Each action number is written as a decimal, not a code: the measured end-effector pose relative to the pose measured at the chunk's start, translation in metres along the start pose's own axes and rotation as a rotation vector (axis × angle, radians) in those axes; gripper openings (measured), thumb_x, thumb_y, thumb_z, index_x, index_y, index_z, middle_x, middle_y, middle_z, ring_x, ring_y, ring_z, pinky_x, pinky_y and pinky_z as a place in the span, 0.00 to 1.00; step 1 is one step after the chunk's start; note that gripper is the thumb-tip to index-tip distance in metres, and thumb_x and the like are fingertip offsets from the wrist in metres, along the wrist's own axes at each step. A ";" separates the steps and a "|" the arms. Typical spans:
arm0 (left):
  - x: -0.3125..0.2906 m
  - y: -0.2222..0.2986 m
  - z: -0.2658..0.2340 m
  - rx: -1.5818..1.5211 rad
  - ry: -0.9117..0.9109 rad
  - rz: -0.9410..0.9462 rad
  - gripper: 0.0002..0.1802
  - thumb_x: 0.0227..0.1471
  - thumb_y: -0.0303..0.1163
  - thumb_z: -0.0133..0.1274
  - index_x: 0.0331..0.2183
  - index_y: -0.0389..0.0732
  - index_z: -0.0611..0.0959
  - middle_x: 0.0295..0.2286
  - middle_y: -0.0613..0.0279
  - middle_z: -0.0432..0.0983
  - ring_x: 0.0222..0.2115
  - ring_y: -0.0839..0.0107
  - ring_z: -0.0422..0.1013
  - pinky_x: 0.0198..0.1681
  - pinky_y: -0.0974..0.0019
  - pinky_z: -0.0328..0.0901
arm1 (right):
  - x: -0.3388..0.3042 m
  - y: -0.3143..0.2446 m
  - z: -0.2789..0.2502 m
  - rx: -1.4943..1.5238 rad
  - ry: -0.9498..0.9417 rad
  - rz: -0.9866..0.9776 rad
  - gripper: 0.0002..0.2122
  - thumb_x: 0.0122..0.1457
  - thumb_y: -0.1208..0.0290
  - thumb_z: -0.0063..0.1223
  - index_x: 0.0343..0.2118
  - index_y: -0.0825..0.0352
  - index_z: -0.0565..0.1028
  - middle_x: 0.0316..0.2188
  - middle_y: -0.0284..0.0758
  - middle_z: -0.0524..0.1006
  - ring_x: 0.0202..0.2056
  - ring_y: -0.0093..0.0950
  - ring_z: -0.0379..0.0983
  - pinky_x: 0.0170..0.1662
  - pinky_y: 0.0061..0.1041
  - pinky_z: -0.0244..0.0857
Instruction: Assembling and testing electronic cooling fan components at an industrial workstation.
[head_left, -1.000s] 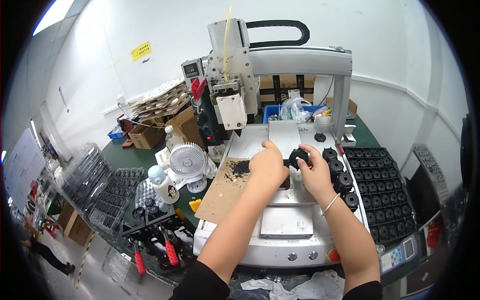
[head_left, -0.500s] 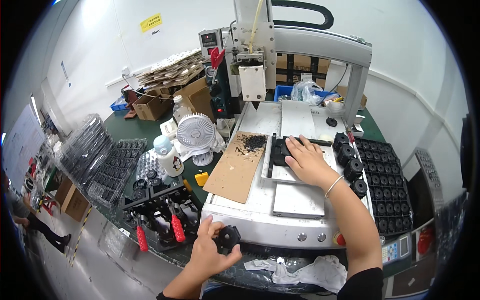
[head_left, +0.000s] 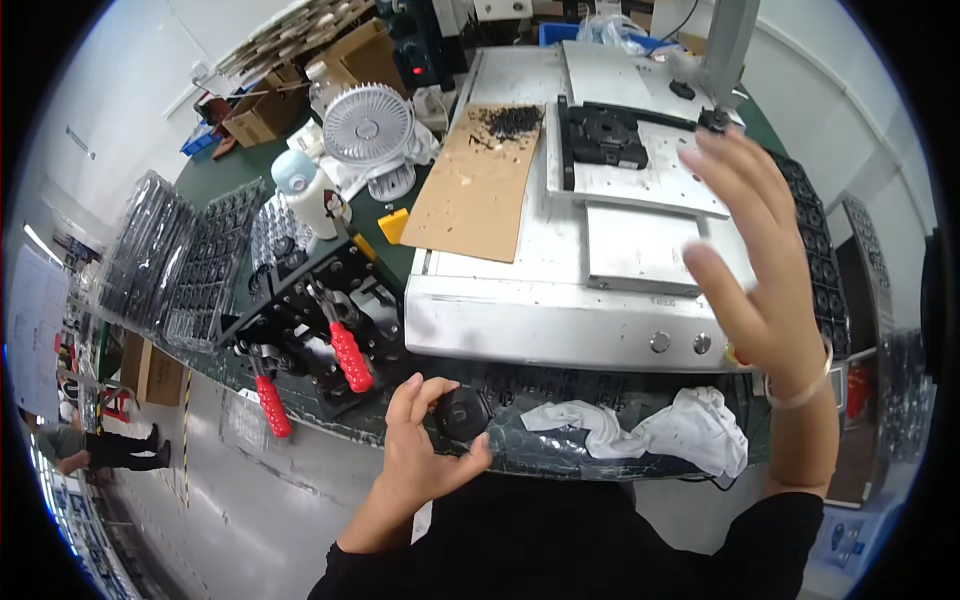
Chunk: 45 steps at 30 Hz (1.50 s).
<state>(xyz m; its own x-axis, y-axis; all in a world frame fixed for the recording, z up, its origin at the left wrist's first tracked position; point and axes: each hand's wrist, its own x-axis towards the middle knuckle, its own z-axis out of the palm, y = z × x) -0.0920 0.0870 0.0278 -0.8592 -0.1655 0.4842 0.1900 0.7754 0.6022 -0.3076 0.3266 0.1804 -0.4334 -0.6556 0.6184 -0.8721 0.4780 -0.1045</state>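
A black round plastic part [head_left: 463, 413] sits between the thumb and fingers of my left hand [head_left: 425, 445], low in front of the bench edge. My right hand [head_left: 755, 260] is raised over the right side of the machine, fingers spread, holding nothing. A square black part with a round centre [head_left: 607, 136] lies against the black stop bars of the white fixture plate [head_left: 650, 190], left of my right hand. Beyond the fingertips of that hand shows another black round part [head_left: 714, 119]; others beside it are hidden.
Brown cardboard [head_left: 475, 200] with black scraps lies on the machine bed. Left of it stand a fan [head_left: 368, 130], a bottle [head_left: 310, 195] and a black clamp jig with red handles [head_left: 347, 357]. A white cloth [head_left: 695, 430] rests at the front edge. A person [head_left: 75, 445] stands far left.
My right hand has left the black part on the fixture and moved right, lifting with fingers spread. My left hand still holds its round part. The view has tilted downward.
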 end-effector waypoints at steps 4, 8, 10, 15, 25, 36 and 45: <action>-0.007 -0.013 0.016 -0.109 -0.101 0.024 0.51 0.34 0.27 0.64 0.55 0.33 0.51 0.40 0.52 0.69 0.36 0.66 0.69 0.43 0.67 0.64 | -0.114 -0.052 0.026 0.342 -0.409 0.103 0.14 0.46 0.73 0.59 0.39 0.64 0.77 0.40 0.43 0.72 0.43 0.41 0.68 0.47 0.38 0.62; -0.024 -0.022 0.032 -0.156 -0.255 -0.040 0.49 0.32 0.28 0.65 0.54 0.34 0.56 0.39 0.51 0.71 0.35 0.64 0.70 0.42 0.66 0.65 | -0.191 -0.084 0.089 0.176 -0.395 0.331 0.12 0.47 0.77 0.58 0.37 0.63 0.78 0.39 0.44 0.72 0.40 0.42 0.69 0.45 0.39 0.63; -0.027 -0.024 0.029 -0.147 -0.300 -0.064 0.48 0.32 0.29 0.66 0.54 0.34 0.58 0.38 0.50 0.71 0.35 0.63 0.71 0.41 0.65 0.65 | -0.223 -0.077 0.094 0.307 -0.434 0.472 0.15 0.47 0.83 0.53 0.40 0.65 0.77 0.40 0.46 0.70 0.42 0.43 0.67 0.46 0.38 0.62; -0.019 -0.029 0.009 0.250 -0.200 -0.133 0.38 0.34 0.29 0.64 0.49 0.33 0.67 0.38 0.47 0.72 0.36 0.55 0.70 0.42 0.59 0.65 | -0.196 -0.058 0.054 -0.405 -0.140 0.688 0.19 0.47 0.85 0.49 0.45 0.66 0.75 0.44 0.47 0.67 0.49 0.43 0.63 0.52 0.37 0.58; 0.087 0.041 0.000 0.255 0.068 0.184 0.24 0.41 0.28 0.60 0.42 0.33 0.74 0.38 0.47 0.71 0.39 0.49 0.68 0.42 0.56 0.64 | -0.156 -0.051 0.070 -0.239 -0.152 0.348 0.26 0.47 0.76 0.54 0.53 0.67 0.67 0.58 0.46 0.63 0.61 0.45 0.54 0.61 0.46 0.42; 0.245 0.012 0.045 0.716 -0.186 -0.356 0.50 0.36 0.53 0.63 0.51 0.26 0.64 0.44 0.37 0.69 0.51 0.45 0.63 0.53 0.52 0.61 | -0.161 -0.052 0.074 -0.174 -0.117 0.368 0.28 0.46 0.74 0.56 0.54 0.67 0.66 0.59 0.46 0.62 0.61 0.46 0.54 0.63 0.48 0.38; 0.253 -0.021 0.046 0.399 -0.095 -0.420 0.62 0.30 0.55 0.65 0.56 0.25 0.55 0.47 0.36 0.67 0.49 0.44 0.65 0.53 0.51 0.60 | -0.192 -0.036 0.045 -0.257 0.220 0.375 0.29 0.46 0.78 0.49 0.56 0.70 0.63 0.60 0.51 0.58 0.63 0.48 0.48 0.63 0.50 0.39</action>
<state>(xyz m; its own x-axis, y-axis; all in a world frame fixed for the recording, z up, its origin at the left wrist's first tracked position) -0.3353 0.0573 0.1086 -0.8644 -0.4675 0.1854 -0.3541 0.8275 0.4357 -0.2031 0.4094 0.0306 -0.6242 -0.2859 0.7271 -0.5694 0.8037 -0.1728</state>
